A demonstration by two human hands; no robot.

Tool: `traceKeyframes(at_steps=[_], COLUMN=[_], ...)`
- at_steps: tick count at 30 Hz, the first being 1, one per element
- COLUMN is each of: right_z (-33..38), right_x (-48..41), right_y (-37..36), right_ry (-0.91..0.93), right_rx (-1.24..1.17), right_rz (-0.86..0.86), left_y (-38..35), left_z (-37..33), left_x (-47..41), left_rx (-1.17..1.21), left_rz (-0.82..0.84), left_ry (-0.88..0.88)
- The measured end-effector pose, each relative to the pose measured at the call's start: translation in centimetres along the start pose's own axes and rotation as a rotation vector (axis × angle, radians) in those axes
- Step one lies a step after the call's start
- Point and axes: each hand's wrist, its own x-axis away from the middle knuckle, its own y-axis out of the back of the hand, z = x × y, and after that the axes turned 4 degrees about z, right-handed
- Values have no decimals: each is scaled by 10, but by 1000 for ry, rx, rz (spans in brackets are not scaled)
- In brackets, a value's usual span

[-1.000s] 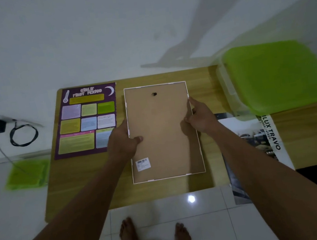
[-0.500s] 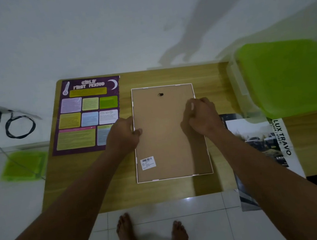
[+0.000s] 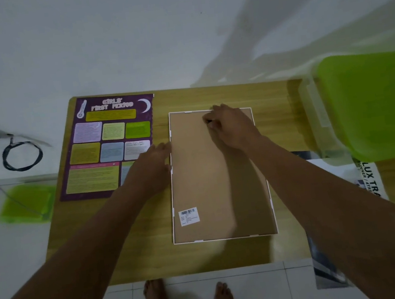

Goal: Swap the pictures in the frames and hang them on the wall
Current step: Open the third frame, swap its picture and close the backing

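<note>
Shifts the right hand (image 3: 232, 127) up to the hanger (image 3: 209, 121) at the top of the face-down frame (image 3: 211, 185) on the table (image 3: 271, 89), fingers curled, grip unclear, with the left hand (image 3: 154, 165) flat beside its left edge, likely readying to open it.

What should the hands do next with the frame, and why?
Probably lift the backing board out from its top end: the frame lies face down, the right hand is at that end, the left hand touches its left edge, and the purple poster lies alongside.
</note>
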Motion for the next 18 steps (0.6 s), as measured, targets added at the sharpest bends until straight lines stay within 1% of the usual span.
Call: traceKeyframes(at_steps=[3,8,14,18], right_z=[2,2,-3,-6], right_x=[-2,-9,-13,-13], right_y=[1,2,7,7], right_ry=[-20,-73,-49,-23], right_rx=[-14,-28,2,-26], right_rz=[-52,-28,-12,-11], left_y=[0,-4,-5,-5], left_z=[0,1,2,0], left_x=[-5,-9,-12,-12], left_rx=[-99,-155,-177,-202], left_rz=[36,79,98,94], left_ry=[8,38,60,77])
